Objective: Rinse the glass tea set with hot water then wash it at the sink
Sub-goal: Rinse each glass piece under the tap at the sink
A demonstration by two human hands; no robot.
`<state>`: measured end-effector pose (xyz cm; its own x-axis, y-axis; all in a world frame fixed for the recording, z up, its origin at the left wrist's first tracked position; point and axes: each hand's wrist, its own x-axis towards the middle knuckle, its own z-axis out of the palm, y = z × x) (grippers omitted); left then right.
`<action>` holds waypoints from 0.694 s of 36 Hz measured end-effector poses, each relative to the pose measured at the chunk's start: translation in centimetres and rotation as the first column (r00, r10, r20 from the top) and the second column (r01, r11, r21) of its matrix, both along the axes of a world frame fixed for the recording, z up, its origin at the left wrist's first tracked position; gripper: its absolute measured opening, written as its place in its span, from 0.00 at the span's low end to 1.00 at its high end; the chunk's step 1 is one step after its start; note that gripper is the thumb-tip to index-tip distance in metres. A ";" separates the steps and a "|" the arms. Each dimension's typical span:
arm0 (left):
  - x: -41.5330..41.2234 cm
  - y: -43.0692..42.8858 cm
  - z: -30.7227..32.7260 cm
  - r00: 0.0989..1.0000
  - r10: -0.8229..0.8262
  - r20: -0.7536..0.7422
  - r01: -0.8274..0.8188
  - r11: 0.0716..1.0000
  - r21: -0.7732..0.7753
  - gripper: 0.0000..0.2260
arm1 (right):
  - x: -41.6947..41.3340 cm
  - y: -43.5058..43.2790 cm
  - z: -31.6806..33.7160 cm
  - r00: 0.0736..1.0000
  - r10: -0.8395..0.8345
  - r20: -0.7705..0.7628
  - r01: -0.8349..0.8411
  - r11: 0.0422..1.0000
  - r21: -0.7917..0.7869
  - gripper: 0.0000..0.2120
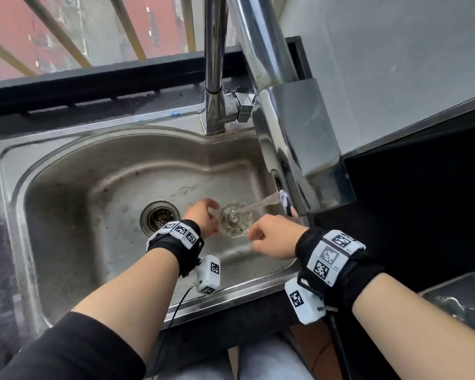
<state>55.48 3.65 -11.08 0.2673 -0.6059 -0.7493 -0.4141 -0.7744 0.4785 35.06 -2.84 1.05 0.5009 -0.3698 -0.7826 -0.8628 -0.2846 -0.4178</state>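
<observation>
Glass cup (235, 220): clear, mouth up, held low over the right half of the sink, just right of the drain; water lies inside it.
Left hand (203, 218): on the cup's left side, fingers wrapped round the glass and grasping it.
Right hand (274, 239): at the cup's near right edge, fingers curled inward; whether they pinch the glass or only lie against it cannot be told.
Water (261, 202): a thin stream slanting from the right down into the cup's mouth.
Faucet (307, 149): shiny metal, base on the far rim of the sink, its broad head hanging over the right side of the basin, above and right of the cup.
Sink (66, 187): steel, stained and wet, one basin.
Drain (160, 217): round strainer in the basin floor, left of the left hand, with dark bits in it.
Wristbands (335, 256): black, on both wrists, carrying white blocks with black square patterns.
Counter (422, 215): dark, right of the sink.
Tray (461, 294): steel, at the near right edge, partly cut off.
Window bars (52, 28): yellowish, beyond the far ledge.
</observation>
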 end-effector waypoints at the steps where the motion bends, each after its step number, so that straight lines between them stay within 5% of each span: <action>1: -0.3 -0.2 1.1 1.000 0.019 0.004 -0.019 1.000 -0.006 0.10 | -0.1 -0.1 0.0 1.000 0.001 0.004 -0.001 1.000 -0.003 0.17; 9: 0.1 -0.1 2.3 0.985 0.169 -0.024 -0.169 0.985 -0.024 0.14 | -0.4 -0.8 -0.4 1.000 0.016 0.024 -0.016 1.000 -0.018 0.16; 25: 0.0 0.4 1.8 0.990 0.137 -0.018 -0.138 0.990 -0.017 0.13 | 1.0 -0.7 -5.0 0.995 0.017 0.096 -0.002 0.987 -0.161 0.16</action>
<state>55.47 4.03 -9.26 0.3361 -0.5776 -0.7439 -0.2958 -0.8146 0.4989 36.01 -3.52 -3.99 0.5754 -0.4819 -0.6608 -0.8175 -0.3629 -0.4472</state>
